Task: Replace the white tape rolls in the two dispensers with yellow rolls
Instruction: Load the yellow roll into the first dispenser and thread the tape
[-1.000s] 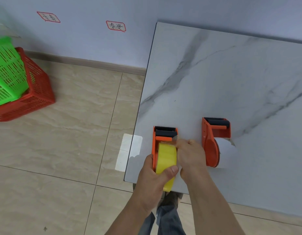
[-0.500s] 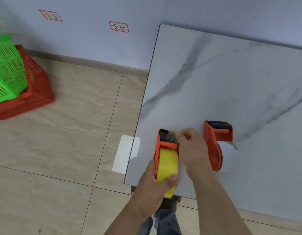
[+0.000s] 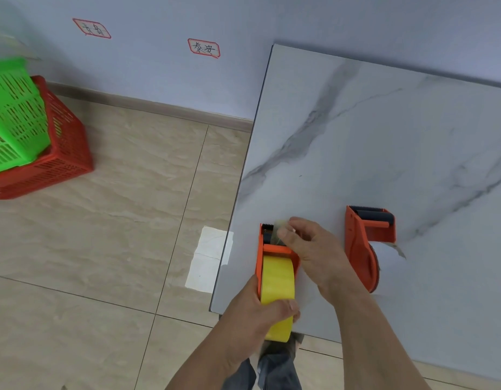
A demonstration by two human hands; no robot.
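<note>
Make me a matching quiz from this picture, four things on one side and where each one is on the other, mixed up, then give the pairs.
Things:
1. yellow tape roll
2. white tape roll
3. green basket
4. white sheet

Places:
A. flat on the floor tiles by the table edge
B. in the right-hand dispenser
C. inside the red basket
D. in the left-hand dispenser, under the left hand

Pairs: 1-D, 2-B, 3-C, 4-A

Right hand (image 3: pixel 314 246) now farther forward over the dispenser (image 3: pixel 264 249), tape end (image 3: pixel 280 229) drawn to its toothed blade.
</note>
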